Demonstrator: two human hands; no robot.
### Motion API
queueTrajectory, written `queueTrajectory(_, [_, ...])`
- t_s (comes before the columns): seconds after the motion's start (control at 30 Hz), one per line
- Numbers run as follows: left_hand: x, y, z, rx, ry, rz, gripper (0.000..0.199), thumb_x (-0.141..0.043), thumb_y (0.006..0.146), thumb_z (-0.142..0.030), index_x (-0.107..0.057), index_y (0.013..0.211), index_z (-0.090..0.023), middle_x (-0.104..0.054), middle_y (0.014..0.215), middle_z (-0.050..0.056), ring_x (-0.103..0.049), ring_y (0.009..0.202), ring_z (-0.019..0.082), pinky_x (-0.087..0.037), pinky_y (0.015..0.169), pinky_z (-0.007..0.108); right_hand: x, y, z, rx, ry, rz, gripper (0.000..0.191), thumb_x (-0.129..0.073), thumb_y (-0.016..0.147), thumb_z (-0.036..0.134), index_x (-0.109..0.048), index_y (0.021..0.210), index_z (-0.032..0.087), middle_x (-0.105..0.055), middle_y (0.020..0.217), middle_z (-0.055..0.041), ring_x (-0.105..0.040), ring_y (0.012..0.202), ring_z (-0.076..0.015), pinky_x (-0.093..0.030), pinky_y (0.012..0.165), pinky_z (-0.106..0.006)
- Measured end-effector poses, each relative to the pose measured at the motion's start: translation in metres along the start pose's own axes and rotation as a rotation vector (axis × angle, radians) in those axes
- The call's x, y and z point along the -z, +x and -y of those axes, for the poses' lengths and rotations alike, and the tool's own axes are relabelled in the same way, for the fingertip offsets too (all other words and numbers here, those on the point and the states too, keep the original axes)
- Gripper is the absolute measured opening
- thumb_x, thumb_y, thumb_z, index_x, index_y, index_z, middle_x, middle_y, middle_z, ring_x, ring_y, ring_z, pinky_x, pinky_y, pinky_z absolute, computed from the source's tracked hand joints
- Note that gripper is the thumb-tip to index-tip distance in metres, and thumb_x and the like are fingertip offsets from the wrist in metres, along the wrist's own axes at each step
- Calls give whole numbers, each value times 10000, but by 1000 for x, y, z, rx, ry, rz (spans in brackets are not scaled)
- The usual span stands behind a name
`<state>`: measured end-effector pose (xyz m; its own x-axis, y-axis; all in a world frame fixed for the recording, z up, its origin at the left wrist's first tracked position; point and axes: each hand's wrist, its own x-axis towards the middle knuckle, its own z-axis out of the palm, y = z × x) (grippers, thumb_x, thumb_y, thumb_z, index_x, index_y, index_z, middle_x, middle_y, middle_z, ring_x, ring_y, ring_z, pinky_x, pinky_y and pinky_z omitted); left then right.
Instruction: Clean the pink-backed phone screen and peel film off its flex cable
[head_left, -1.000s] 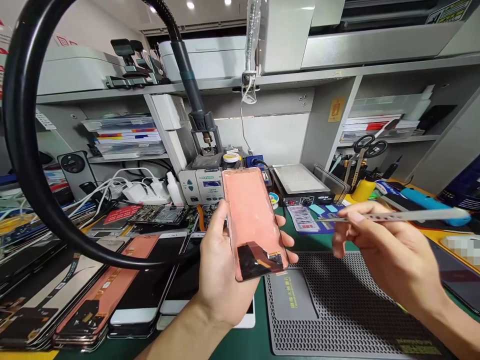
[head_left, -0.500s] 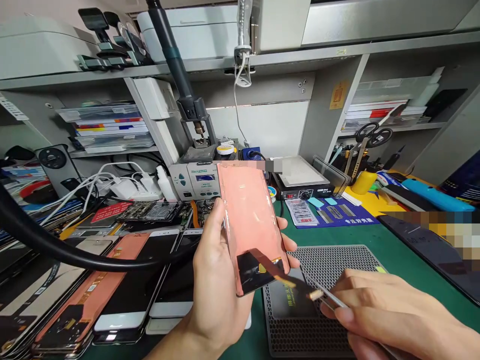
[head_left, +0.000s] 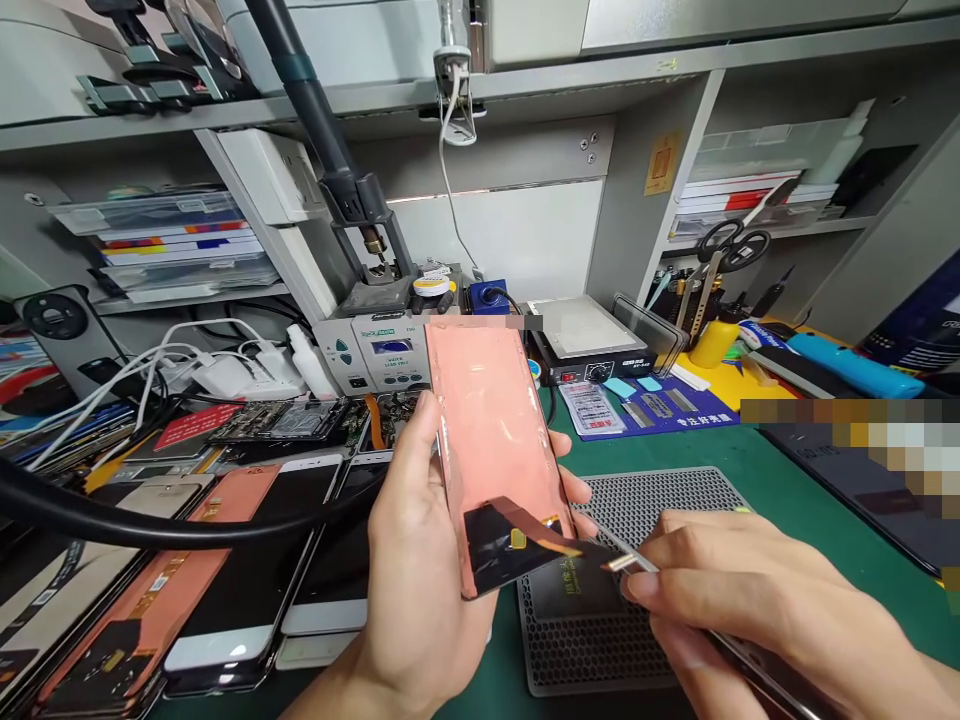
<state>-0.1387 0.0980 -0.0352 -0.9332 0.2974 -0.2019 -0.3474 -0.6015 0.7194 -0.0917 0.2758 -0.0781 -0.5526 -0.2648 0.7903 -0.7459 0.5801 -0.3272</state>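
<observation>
A phone screen panel with a copper-pink back and a black lower end is held up in my left hand, thumb on its left edge and fingertips showing at its right edge. From its black end a dark flex cable reaches to the right. My right hand pinches metal tweezers, their tips at the cable's connector end. Beneath lies a dark perforated mat on the green work surface.
Several phone panels lie at the left, crossed by a thick black hose. Behind stand a soldering station and a heating plate. A large dark device lies at the right.
The view has shifted, so most things sit slightly further left and higher. The cable's connector end and the tweezer tips are a little higher, still together.
</observation>
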Motion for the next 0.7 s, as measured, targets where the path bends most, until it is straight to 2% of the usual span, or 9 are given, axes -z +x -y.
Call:
queueTrajectory(0.1, [-2,-1,0,69,-3,-24,704,-282,927,-619,-695,992,-52,-715,813,192,-691,664,313,-555,639,407,-5,0,1,51,-33,-23,173,-636,893,397,-648,811,246,-601,605,-27,-604,513,-182,-476,426,-278])
queueTrajectory(0.2, [-2,-1,0,67,5,-27,700,-292,927,-618,-692,973,-45,-707,793,199,-686,664,319,-555,663,426,-7,3,0,81,-42,5,217,-611,906,427,-653,816,234,-586,602,-24,-587,511,-171,-464,429,-273])
queueTrajectory(0.3, [-2,-1,1,0,-13,1,646,-293,949,-570,-702,969,-70,-718,856,194,-693,716,323,-559,678,430,-2,8,-3,100,-23,56,135,-591,922,334,-642,861,224,-585,600,-7,-575,490,-154,-455,434,-263])
queueTrajectory(0.37, [-2,-1,2,33,-8,1,678,-305,937,-597,-705,972,-50,-717,810,202,-692,682,316,-555,658,412,2,10,-6,122,4,130,60,-569,909,192,-620,930,214,-591,600,8,-568,479,-138,-453,445,-253])
queueTrajectory(0.47, [-1,-1,2,61,-14,-11,718,-323,922,-626,-707,982,-23,-721,791,217,-694,664,312,-552,645,395,7,13,-10,151,8,230,228,-531,842,27,-572,984,201,-599,600,19,-546,471,-125,-450,464,-258])
queueTrajectory(0.57, [-1,-1,3,7,-43,-5,672,-317,946,-583,-717,1009,-47,-736,877,209,-703,718,316,-560,666,409,9,13,-13,184,-16,274,219,-543,843,32,-559,988,196,-589,584,16,-538,474,-137,-438,460,-282])
queueTrajectory(0.7, [0,-1,2,31,-30,-8,689,-343,931,-606,-731,973,-37,-736,806,212,-701,696,304,-556,668,392,11,7,-15,187,-3,286,227,-568,854,50,-570,1043,177,-625,634,-9,-566,516,-149,-457,480,-290])
